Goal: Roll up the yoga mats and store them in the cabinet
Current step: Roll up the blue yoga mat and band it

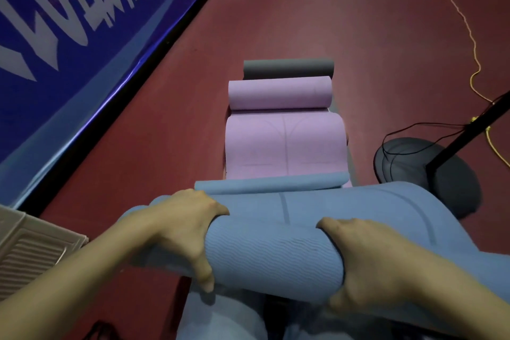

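Observation:
A blue yoga mat (276,254) lies partly rolled in front of me, its roll under both my hands. My left hand (187,229) grips the roll's left end, fingers over the top and thumb at the near side. At the right end my right hand (364,265) grips the roll the same way. The blue mat's far end (270,183) is curled over. Beyond it lies a purple mat (285,143), flat in part with a purple roll (278,92) at its far end. A dark grey rolled mat (288,68) lies behind that.
The floor is dark red (358,36). A blue banner with white lettering (82,22) runs along the left. A black round stand base with a pole (430,171) and black cable sits at right, a yellow cord (474,63) beyond. A beige ribbed box (30,246) is at lower left.

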Tool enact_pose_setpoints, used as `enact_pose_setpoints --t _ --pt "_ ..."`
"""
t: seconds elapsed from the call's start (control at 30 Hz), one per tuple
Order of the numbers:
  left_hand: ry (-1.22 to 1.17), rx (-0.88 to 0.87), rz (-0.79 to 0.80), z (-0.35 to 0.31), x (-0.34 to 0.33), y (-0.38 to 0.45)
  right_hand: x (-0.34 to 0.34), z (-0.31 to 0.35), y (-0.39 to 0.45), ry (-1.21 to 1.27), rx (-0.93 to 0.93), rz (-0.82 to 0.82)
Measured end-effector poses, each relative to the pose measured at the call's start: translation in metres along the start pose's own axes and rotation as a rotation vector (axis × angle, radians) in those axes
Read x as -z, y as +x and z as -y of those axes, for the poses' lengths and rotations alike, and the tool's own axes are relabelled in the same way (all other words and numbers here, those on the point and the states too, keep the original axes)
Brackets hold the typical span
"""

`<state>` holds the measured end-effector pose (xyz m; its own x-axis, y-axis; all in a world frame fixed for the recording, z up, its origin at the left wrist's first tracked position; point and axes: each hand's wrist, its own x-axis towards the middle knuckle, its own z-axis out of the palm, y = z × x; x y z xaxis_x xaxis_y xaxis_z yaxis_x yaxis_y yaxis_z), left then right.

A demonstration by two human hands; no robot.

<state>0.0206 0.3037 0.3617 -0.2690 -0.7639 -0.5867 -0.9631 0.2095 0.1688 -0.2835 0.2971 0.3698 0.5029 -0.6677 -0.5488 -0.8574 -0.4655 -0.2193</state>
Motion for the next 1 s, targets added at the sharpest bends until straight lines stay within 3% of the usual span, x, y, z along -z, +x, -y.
enact_pose_setpoints --t 0.2,0.33,0.4,0.5,0.6,0.7,0.9,1.0 --pt "-0.219 -0.059 0.173 0.017 0.018 0.035 -0.056 0.007 0.015 -0.220 -0.056 -0.490" --pt "-0.117 -0.192 -0.043 0.025 0.004 0.040 -0.055 0.003 0.026 -0.251 -0.056 -0.512" --pt "-0.244 -0.236 -0.165 0.025 0.002 0.035 -0.038 -0.001 0.026 -0.259 -0.055 -0.360" --pt "-0.162 -0.210 -0.297 0.018 -0.001 0.020 -0.010 -0.009 0.026 -0.269 -0.006 -0.209" --pt "0.087 -0.126 -0.219 -0.004 -0.010 0.017 0.012 -0.009 0.030 -0.153 0.006 -0.166" --pt "0.177 -0.022 -0.168 -0.012 -0.011 0.030 0.011 -0.006 0.033 -0.107 -0.017 -0.187" --pt "-0.024 0.011 0.034 0.007 0.031 0.054 -0.035 0.008 0.058 -0.299 -0.009 -0.571" --pt "-0.075 0.020 0.043 0.008 0.034 0.063 -0.024 0.007 0.069 -0.318 -0.022 -0.530"
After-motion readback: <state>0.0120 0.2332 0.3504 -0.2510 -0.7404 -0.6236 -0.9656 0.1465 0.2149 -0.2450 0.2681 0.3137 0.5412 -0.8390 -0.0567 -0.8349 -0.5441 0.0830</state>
